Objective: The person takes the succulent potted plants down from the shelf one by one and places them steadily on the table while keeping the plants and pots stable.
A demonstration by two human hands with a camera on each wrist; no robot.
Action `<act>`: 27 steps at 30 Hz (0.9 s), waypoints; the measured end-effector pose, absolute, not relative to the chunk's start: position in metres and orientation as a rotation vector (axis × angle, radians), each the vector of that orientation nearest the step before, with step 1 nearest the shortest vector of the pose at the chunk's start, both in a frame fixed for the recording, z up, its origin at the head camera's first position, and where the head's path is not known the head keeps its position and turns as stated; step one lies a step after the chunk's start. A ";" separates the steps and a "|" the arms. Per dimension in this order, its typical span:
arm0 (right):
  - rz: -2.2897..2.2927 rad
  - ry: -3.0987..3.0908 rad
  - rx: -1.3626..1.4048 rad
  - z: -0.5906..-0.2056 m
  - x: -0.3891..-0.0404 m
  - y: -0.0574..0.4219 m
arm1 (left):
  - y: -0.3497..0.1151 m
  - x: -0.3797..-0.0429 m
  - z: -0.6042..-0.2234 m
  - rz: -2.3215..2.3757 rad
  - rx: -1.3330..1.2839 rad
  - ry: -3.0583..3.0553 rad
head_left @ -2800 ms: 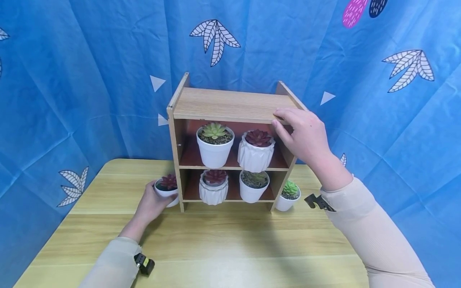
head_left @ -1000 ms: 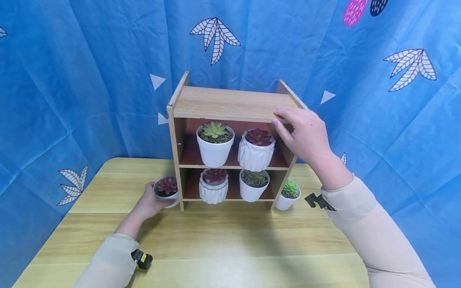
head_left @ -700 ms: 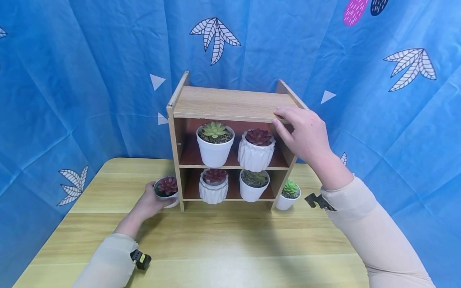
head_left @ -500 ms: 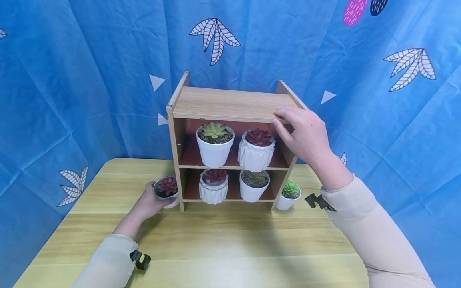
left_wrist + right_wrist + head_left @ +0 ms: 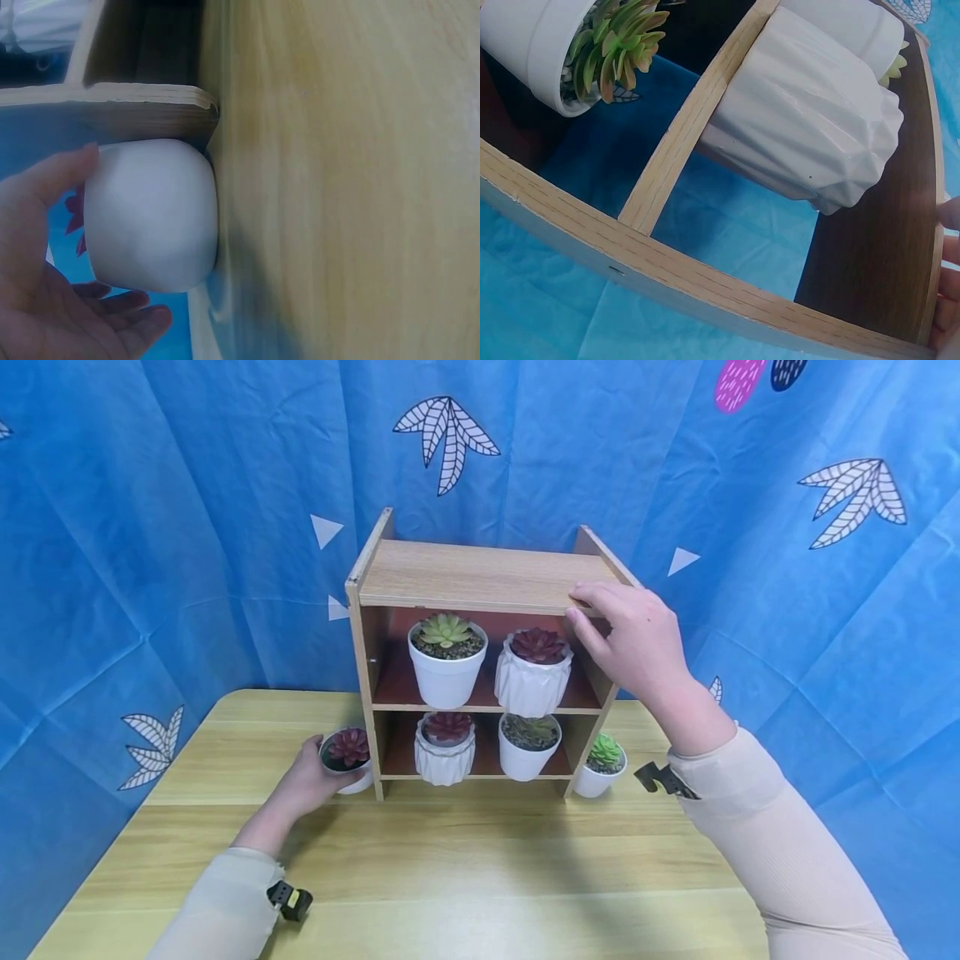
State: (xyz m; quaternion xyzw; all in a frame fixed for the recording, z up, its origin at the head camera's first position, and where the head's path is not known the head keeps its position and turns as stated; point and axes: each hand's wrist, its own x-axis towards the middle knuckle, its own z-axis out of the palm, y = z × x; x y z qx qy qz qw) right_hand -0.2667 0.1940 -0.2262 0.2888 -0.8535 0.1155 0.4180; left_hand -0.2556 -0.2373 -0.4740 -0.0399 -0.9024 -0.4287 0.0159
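Beside the shelf's left side stands a white potted succulent (image 5: 349, 747) with dark red leaves. My left hand (image 5: 303, 785) holds this pot, thumb on the side toward me. From the left wrist view, the pot's smooth white wall (image 5: 154, 217) sits close against the shelf's side panel, and its leaves are mostly hidden. My right hand (image 5: 637, 643) grips the front edge of the small wooden shelf's top board (image 5: 480, 574), fingers above and thumb at the edge. Fingertips (image 5: 949, 255) curl over that board at the right of the right wrist view.
The upper shelf holds a green succulent (image 5: 447, 664) and a red one in a faceted pot (image 5: 534, 677). Below are another red succulent (image 5: 446, 752) and a dark green one (image 5: 528, 747). Outside on the right stands a bright green succulent (image 5: 600, 768). Blue cloth (image 5: 247, 527) hangs behind the table (image 5: 465, 877).
Since the earliest frame the left-hand pot has tipped or turned slightly, showing more of its red leaves. My left forearm has shifted a little left. My right hand stays on the shelf.
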 end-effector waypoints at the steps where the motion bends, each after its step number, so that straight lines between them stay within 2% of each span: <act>1: 0.290 -2.141 0.725 -0.226 -0.267 0.194 | -0.238 -0.255 -0.473 -1.331 -0.122 -2.810; 10: 0.289 -2.132 0.730 -0.227 -0.268 0.194 | -0.236 -0.253 -0.462 -1.264 -0.037 -2.884; 27: 0.291 -2.149 0.725 -0.226 -0.266 0.194 | -0.234 -0.253 -0.439 -1.132 -0.053 -2.810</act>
